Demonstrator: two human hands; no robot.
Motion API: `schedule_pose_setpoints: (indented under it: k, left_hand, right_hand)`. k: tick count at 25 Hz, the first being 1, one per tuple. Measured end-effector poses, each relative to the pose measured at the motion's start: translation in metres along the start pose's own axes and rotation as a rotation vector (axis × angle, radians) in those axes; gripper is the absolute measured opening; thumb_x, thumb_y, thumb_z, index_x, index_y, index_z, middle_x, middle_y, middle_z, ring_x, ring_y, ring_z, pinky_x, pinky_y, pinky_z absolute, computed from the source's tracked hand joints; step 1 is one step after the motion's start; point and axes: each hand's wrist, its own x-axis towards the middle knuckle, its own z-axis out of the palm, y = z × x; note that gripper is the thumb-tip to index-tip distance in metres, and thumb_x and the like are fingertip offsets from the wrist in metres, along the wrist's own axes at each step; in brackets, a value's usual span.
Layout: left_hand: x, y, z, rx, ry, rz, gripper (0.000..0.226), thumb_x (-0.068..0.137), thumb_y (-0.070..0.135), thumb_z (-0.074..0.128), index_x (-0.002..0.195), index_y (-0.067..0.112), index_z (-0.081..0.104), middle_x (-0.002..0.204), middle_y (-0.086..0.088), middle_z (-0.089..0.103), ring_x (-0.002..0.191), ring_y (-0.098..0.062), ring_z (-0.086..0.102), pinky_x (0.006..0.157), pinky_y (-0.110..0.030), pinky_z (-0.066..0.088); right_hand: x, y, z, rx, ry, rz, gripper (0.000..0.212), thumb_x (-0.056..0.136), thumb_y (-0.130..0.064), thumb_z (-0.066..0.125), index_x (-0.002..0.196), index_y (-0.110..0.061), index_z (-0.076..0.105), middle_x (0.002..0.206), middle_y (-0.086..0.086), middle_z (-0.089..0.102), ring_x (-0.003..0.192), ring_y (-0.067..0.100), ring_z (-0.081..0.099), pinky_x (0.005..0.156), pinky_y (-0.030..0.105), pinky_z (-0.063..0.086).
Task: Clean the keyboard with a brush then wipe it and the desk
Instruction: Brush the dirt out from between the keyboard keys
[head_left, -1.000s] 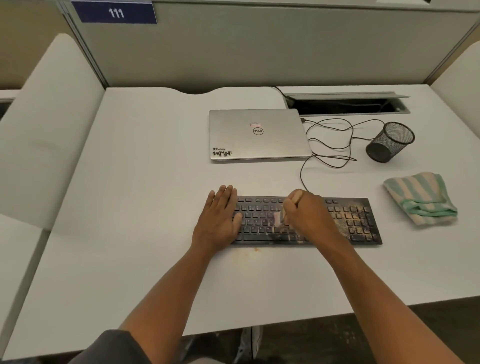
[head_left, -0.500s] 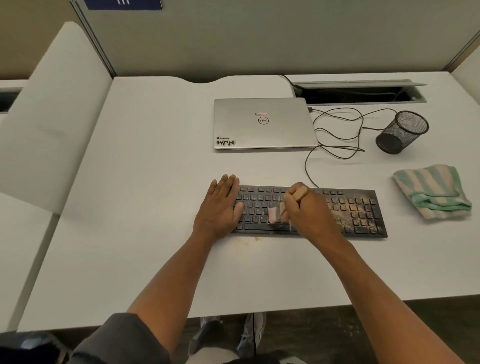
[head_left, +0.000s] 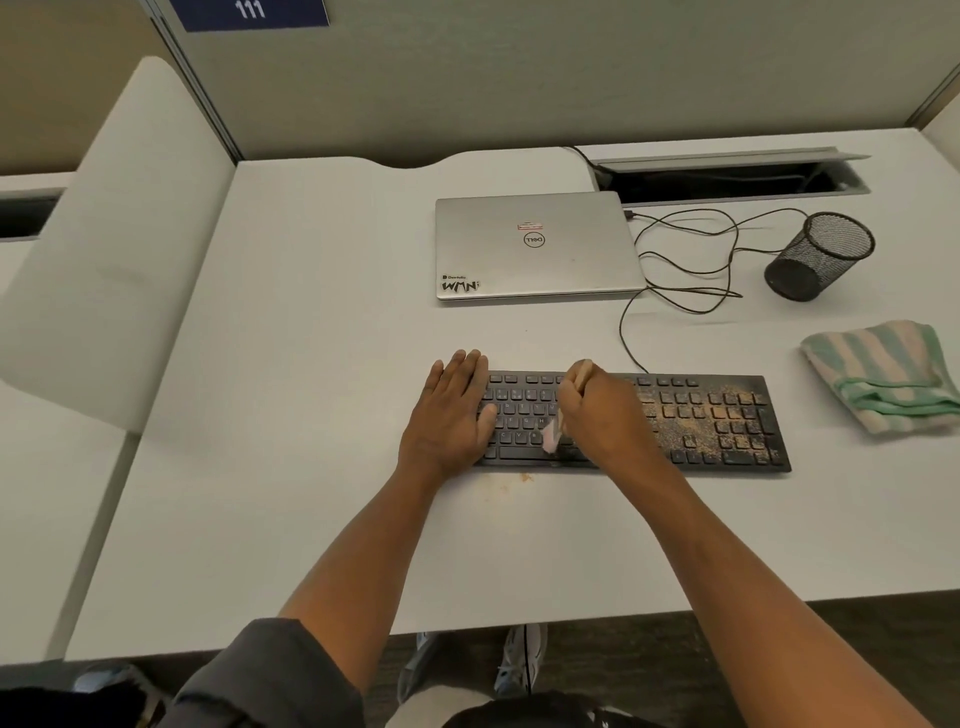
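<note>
Mid-frame, the left hand (head_left: 451, 415) lies flat, fingers straight, on the keyboard (head_left: 727, 423); the right hand (head_left: 605, 415) grips a brush (head_left: 553, 439), bristles on the keys.

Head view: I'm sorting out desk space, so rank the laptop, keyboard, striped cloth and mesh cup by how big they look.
1. laptop and keyboard: alike in area, the keyboard longer but nearer and partly hidden by the hands, so unranked.
2. striped cloth.
3. mesh cup, smallest, though farther away.
</note>
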Motion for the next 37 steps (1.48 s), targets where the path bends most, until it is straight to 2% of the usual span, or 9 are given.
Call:
schedule_pose_setpoints:
  k: [5,8,13,17,21,25,30,34,37]
  left_hand:
    - [0.0,0.001,-0.001,0.0,-0.012,0.0,0.072,0.099,0.045,0.02,0.16,0.006,0.024,0.166,-0.011,0.026,0.156,-0.025,0.015,0.128,-0.037,0.0]
    - [0.0,0.001,-0.002,-0.002,-0.02,-0.003,0.072,0.099,0.045,0.02,0.16,0.006,0.023,0.166,-0.011,0.026,0.156,-0.025,0.015,0.128,-0.039,0.001]
    - [0.0,0.001,-0.002,0.003,-0.023,-0.008,0.073,0.098,0.045,0.02,0.159,0.006,0.024,0.165,-0.011,0.027,0.156,-0.025,0.015,0.128,-0.037,-0.001]
    - [0.0,0.002,-0.004,-0.002,-0.03,-0.012,0.074,0.097,0.046,0.018,0.16,0.006,0.023,0.166,-0.011,0.025,0.156,-0.025,0.014,0.127,-0.036,-0.003]
    - [0.0,0.001,-0.003,0.003,-0.03,-0.008,0.074,0.097,0.046,0.019,0.16,0.006,0.023,0.166,-0.012,0.025,0.156,-0.025,0.014,0.127,-0.037,-0.003]
    - [0.0,0.002,-0.003,0.006,-0.034,-0.01,0.075,0.097,0.046,0.018,0.16,0.007,0.023,0.166,-0.012,0.025,0.156,-0.025,0.015,0.128,-0.037,-0.002]
    - [0.0,0.002,-0.003,-0.001,-0.036,-0.014,0.075,0.097,0.047,0.019,0.16,0.007,0.023,0.166,-0.012,0.025,0.156,-0.025,0.014,0.128,-0.038,-0.001]
    - [0.0,0.002,-0.003,0.009,-0.039,-0.014,0.076,0.096,0.047,0.018,0.16,0.006,0.024,0.166,-0.012,0.026,0.156,-0.026,0.015,0.128,-0.039,0.0]
    - [0.0,0.002,-0.004,0.01,-0.04,-0.014,0.077,0.095,0.047,0.018,0.16,0.006,0.024,0.166,-0.012,0.026,0.156,-0.026,0.015,0.128,-0.039,0.0]
  right_hand:
    - [0.01,-0.003,-0.003,0.021,0.073,-0.002,0.037,0.103,-0.024,0.035,0.078,-0.005,0.056,0.063,0.006,0.066,0.058,0.019,0.063,0.05,0.03,0.046]
    - [0.004,-0.007,0.002,-0.038,0.0,-0.006,0.046,0.105,-0.024,0.032,0.066,-0.01,0.052,0.055,0.001,0.058,0.054,0.016,0.058,0.045,0.02,0.033]
    - [0.005,-0.003,-0.002,0.167,0.112,-0.007,0.033,0.104,-0.022,0.039,0.084,-0.005,0.059,0.059,-0.003,0.066,0.056,0.011,0.064,0.053,0.024,0.048]
    - [-0.007,-0.006,0.004,0.184,0.019,-0.034,0.026,0.102,-0.02,0.042,0.083,-0.014,0.059,0.059,-0.006,0.064,0.052,0.002,0.058,0.051,0.018,0.04]
    - [-0.002,0.0,0.001,0.041,0.129,-0.036,0.024,0.103,-0.023,0.04,0.087,-0.013,0.054,0.065,0.0,0.064,0.059,0.014,0.059,0.052,0.027,0.042]
    - [-0.008,0.005,0.011,0.338,-0.046,-0.016,0.018,0.101,-0.025,0.05,0.087,-0.02,0.061,0.069,0.001,0.068,0.058,0.014,0.061,0.055,0.033,0.052]
    - [-0.03,0.016,0.011,0.233,0.203,-0.097,0.02,0.098,-0.011,0.051,0.08,-0.012,0.061,0.059,-0.012,0.058,0.057,-0.004,0.059,0.05,0.011,0.039]
    - [-0.059,0.007,0.032,0.416,0.083,-0.098,0.015,0.092,-0.014,0.054,0.084,-0.022,0.065,0.069,0.0,0.068,0.063,0.022,0.066,0.054,0.041,0.056]
    - [-0.07,0.015,0.041,0.319,0.101,-0.112,0.016,0.093,-0.012,0.053,0.082,-0.02,0.063,0.064,0.001,0.064,0.054,0.016,0.057,0.046,0.034,0.047]
